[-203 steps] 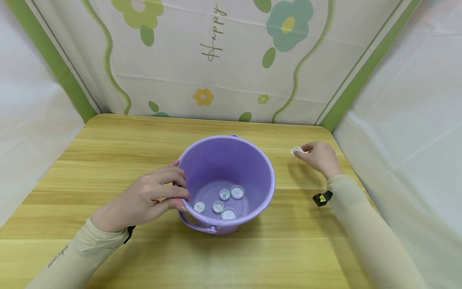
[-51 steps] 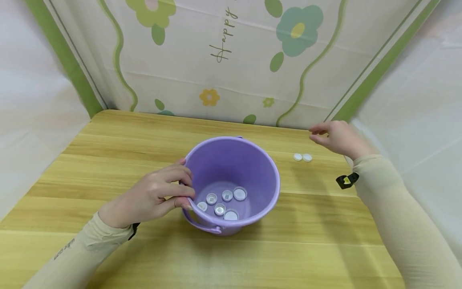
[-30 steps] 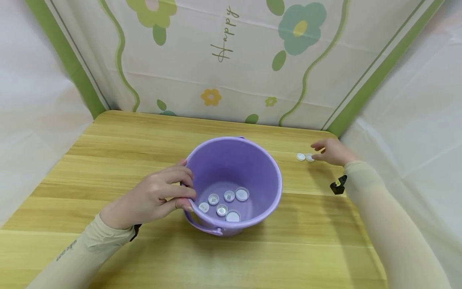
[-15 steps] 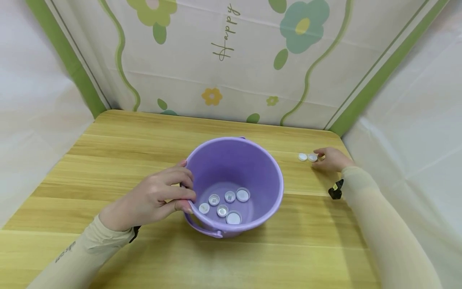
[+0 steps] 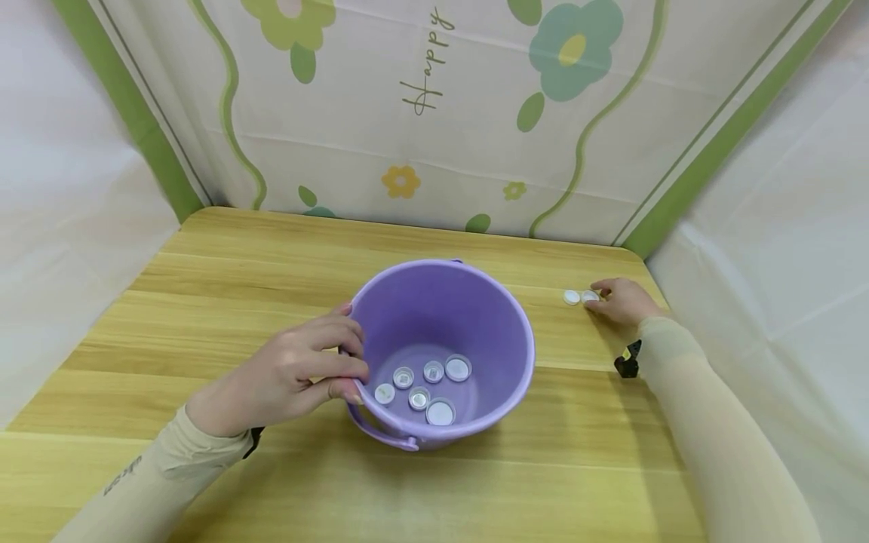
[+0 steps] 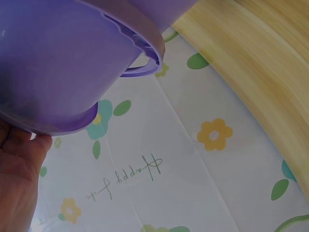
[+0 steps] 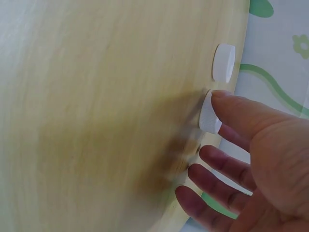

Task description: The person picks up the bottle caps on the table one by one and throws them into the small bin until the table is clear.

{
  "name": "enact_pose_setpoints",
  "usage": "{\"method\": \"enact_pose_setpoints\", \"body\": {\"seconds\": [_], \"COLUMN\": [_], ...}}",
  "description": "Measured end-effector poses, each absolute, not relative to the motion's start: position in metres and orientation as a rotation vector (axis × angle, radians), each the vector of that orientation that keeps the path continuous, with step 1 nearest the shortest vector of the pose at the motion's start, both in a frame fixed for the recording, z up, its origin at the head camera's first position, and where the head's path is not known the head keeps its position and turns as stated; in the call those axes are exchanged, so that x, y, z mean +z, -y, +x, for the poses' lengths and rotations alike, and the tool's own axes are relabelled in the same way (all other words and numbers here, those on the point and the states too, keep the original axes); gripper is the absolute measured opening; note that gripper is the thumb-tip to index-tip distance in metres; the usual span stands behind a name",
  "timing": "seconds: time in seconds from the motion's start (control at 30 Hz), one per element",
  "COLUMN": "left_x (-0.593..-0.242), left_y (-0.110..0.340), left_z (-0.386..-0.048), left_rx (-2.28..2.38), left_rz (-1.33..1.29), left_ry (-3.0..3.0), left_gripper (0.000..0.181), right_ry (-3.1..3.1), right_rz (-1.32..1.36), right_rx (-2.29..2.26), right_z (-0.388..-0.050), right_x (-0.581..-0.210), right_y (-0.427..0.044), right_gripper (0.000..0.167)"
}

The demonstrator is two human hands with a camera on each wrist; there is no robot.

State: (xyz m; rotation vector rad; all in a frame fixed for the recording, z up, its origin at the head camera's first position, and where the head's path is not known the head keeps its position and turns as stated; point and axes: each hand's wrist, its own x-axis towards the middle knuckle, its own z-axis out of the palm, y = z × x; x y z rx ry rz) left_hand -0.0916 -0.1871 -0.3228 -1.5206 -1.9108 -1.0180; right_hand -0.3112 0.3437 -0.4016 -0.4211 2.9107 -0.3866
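Observation:
A purple bucket point(image 5: 434, 302) stands mid-table, tilted toward me. My left hand point(image 5: 299, 369) grips its left rim; in the left wrist view those fingers point(image 6: 42, 142) show beside the purple wall. Several small round white lids, some with clear rims, lie on the bucket's floor, among them a larger lid point(image 5: 441, 412). On the right, two white screw caps rest side by side on the table. My right hand point(image 5: 626, 300) pinches the right-hand cap point(image 7: 208, 113) at its edges between thumb and forefinger, the other fingers spread loosely. The left-hand cap point(image 7: 224, 63) lies apart from my fingers.
The wooden table point(image 5: 224, 302) ends at a printed cloth backdrop point(image 5: 326, 113) with flowers and lettering. White sheeting point(image 5: 767, 249) rises on both sides, close to my right arm. The bucket's handle point(image 5: 380, 434) hangs down at its front left.
My right hand has come down from above the table's far right onto the right-hand cap. One more small lid lies in the bucket than in the earliest frame. My left hand keeps its grip.

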Motion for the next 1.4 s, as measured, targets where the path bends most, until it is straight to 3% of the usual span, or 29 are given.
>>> {"method": "enact_pose_setpoints", "body": {"seconds": [0.23,0.97,1.4], "left_x": [-0.323,-0.325,-0.325], "left_y": [0.186,0.186,0.186], "left_z": [-0.091,-0.093,-0.094], "left_rx": [-1.020,-1.023,-1.014], "left_rz": [-1.524,-1.511,-1.517], "left_ry": [1.901,1.903,1.882], "left_gripper": [0.021,0.022,0.023], "right_ry": [-2.927,-2.958,-3.019], "right_rz": [-0.389,-0.244,-0.217], "right_rx": [-0.385,-0.439,-0.734], "right_z": [-0.306,-0.276,-0.241], "right_x": [-0.399,-0.391,-0.339], "right_y": [-0.343,-0.333,-0.313], "right_gripper": [0.049,0.047,0.057]}}
